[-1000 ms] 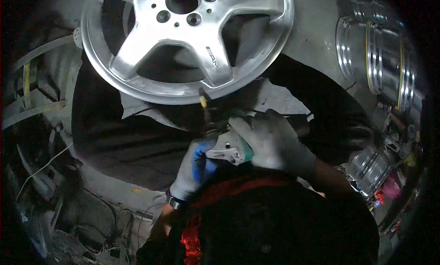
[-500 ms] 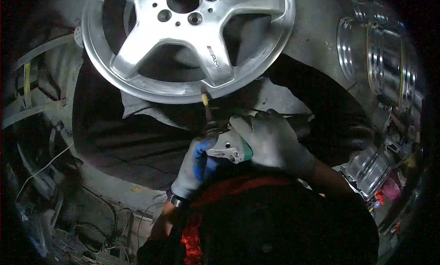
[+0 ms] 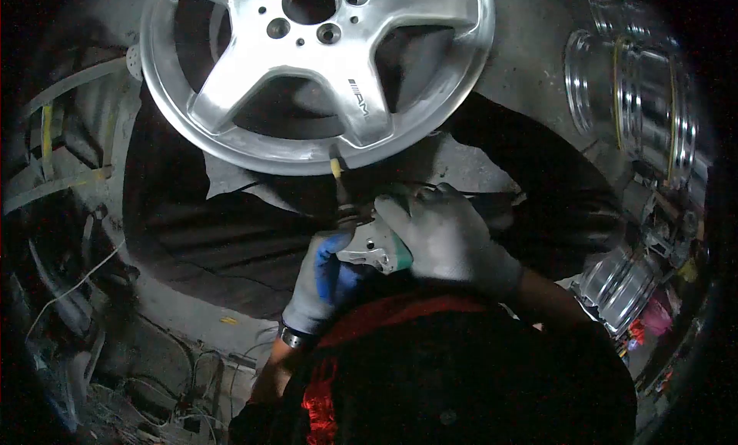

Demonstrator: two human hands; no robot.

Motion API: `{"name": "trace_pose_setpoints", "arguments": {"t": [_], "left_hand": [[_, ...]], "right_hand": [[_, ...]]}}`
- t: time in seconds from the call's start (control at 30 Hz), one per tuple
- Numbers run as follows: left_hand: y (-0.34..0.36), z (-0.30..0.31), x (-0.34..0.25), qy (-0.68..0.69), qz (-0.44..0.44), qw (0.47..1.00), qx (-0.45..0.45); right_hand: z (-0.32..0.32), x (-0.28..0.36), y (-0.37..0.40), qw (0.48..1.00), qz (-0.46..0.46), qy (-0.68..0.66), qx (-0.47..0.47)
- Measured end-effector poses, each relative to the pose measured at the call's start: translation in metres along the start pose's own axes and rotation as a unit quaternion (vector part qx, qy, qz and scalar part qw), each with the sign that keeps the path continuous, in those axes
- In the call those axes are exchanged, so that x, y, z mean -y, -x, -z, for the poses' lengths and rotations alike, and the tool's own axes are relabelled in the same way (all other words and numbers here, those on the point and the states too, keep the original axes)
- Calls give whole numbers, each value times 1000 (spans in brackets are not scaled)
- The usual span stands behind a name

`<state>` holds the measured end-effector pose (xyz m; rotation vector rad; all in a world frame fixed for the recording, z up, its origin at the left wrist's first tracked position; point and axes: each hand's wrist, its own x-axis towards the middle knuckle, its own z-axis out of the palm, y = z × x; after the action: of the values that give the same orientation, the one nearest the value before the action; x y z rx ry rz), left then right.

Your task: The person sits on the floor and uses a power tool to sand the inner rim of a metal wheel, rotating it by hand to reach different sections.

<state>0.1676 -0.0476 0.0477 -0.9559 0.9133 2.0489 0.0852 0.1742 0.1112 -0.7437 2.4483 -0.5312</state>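
Blue and grey, gloved, wrapped tight around the neck of a power tool (image 3: 373,241): so much for the left hand (image 3: 314,283)! Across to the right hand (image 3: 446,237), grey-gloved too, fingers clamped on the tool's green-trimmed body from the other side. Out along the narrow shaft, past a yellow band (image 3: 336,168), up to a dark tip at the near rim of a big silver wheel (image 3: 323,56); touching or just above, impossible to tell. Dark lettering on the spoke beside it. Dark trousers (image 3: 223,245) spread wide below the wheel. Far right, polished rims (image 3: 646,99); lower left, cables (image 3: 192,376), loosely tangled.
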Motion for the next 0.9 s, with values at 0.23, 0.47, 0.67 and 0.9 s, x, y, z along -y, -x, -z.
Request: {"name": "trace_pose_setpoints", "arguments": {"t": [0.23, 0.47, 0.67, 0.9], "left_hand": [[5, -17, -25, 205, 87, 968, 112], [12, -12, -34, 204, 94, 971, 79], [8, -6, -29, 210, 95, 971, 65], [2, -13, -33, 195, 117, 969, 99]], "right_hand": [[6, -2, 1, 998, 1, 26, 57], [1, 5, -8, 998, 13, 41, 44], [3, 5, -11, 999, 7, 14, 28], [-2, -3, -2, 1000, -2, -10, 16]]}}
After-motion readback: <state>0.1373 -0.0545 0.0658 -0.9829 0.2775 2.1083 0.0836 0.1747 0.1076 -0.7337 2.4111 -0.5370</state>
